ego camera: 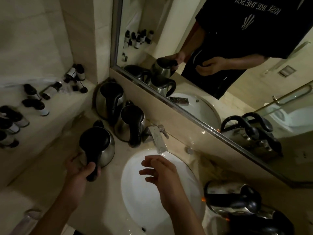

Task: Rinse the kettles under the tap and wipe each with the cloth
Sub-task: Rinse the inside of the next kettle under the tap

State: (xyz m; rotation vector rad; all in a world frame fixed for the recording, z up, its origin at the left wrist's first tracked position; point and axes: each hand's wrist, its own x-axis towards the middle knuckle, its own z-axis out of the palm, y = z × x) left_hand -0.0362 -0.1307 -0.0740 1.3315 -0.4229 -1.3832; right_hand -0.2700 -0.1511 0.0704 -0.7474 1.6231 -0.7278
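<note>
Our left hand (79, 170) grips the black handle of a steel kettle (98, 146); our right hand (160, 170) hovers loosely spread over the white basin (135, 200). We should tilt the kettle's mouth under the chrome tap (158, 141), which seems off.

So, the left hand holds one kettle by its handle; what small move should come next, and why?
Probably carry the kettle rightwards to under the tap. The left hand already grips its handle, it is beside the sink, and the right hand hovers open over the basin.

Small dark-capped bottles (36, 103) crowd a ledge (55, 114) at the left. A framed mirror (211, 68) runs along the wall above the beige counter (108, 192).
</note>
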